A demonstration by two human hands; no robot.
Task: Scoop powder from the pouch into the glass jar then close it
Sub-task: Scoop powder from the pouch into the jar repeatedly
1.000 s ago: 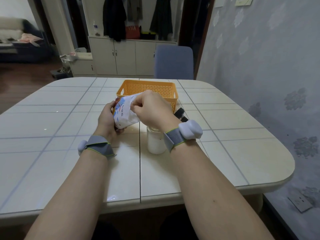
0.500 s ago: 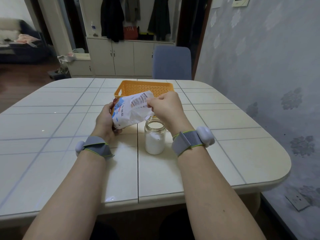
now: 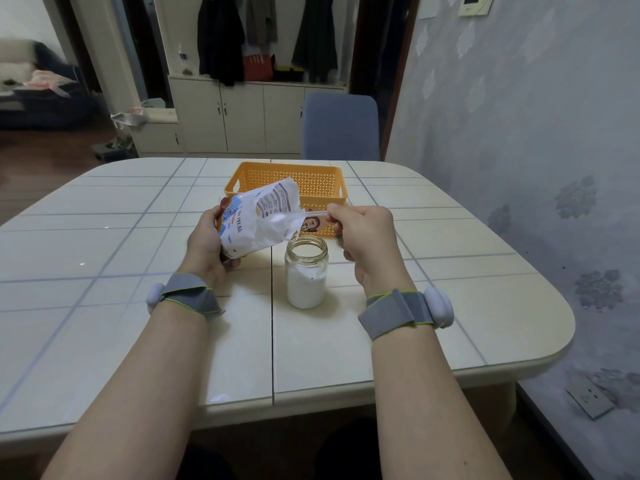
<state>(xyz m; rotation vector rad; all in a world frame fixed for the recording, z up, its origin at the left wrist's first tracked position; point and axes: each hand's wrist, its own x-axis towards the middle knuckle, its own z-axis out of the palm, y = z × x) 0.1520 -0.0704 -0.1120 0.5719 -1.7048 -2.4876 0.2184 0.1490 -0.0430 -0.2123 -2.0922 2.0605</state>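
Note:
A white printed pouch [image 3: 256, 221] is tilted with its open mouth toward the right; my left hand [image 3: 206, 242] grips its lower left side. My right hand [image 3: 363, 237] pinches the handle of a clear plastic spoon [image 3: 313, 213], whose bowl holds white powder at the pouch mouth. Just below the spoon an open glass jar [image 3: 306, 271] stands upright on the table, more than half full of white powder. No lid shows on the jar.
An orange perforated basket [image 3: 322, 180] sits right behind the pouch and jar. The tiled table [image 3: 104, 271] ends in a rounded edge at the right. A blue chair [image 3: 341, 126] stands at the far side, and a wall runs along the right.
My right hand has drawn back to the right, out of the pouch, and the spoon with powder now shows. The jar, hidden before by that hand, is in full view.

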